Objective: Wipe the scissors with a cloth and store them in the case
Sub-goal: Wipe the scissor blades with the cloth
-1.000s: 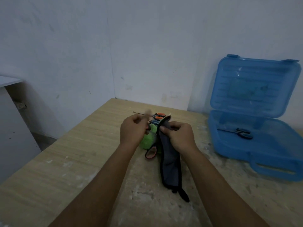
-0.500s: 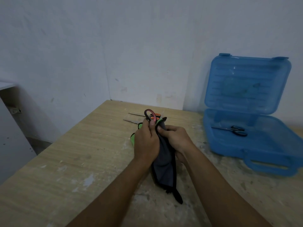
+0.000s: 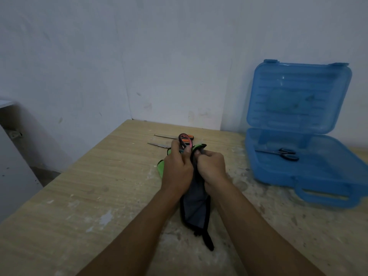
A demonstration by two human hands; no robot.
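My left hand (image 3: 177, 169) grips a pair of scissors (image 3: 185, 141) by its dark pink-lined handle loop, which sticks up above my fingers; the blades are hidden. My right hand (image 3: 212, 168) pinches a grey cloth (image 3: 196, 208) with black edging around them, and the cloth hangs down to the table. An open blue plastic case (image 3: 298, 170) stands at the right with its lid upright. One black-handled pair of scissors (image 3: 282, 153) lies inside it.
Behind my hands lie more scissors with orange handles (image 3: 169, 137) and a green object (image 3: 161, 166), partly hidden. The wooden table (image 3: 79, 196) is scuffed with white marks. A wall rises behind it, and a white cabinet (image 3: 12, 166) stands at the left.
My left hand lifted the scissors from the pile and brought them to the cloth. Both hands have since closed together around the blades inside the cloth.
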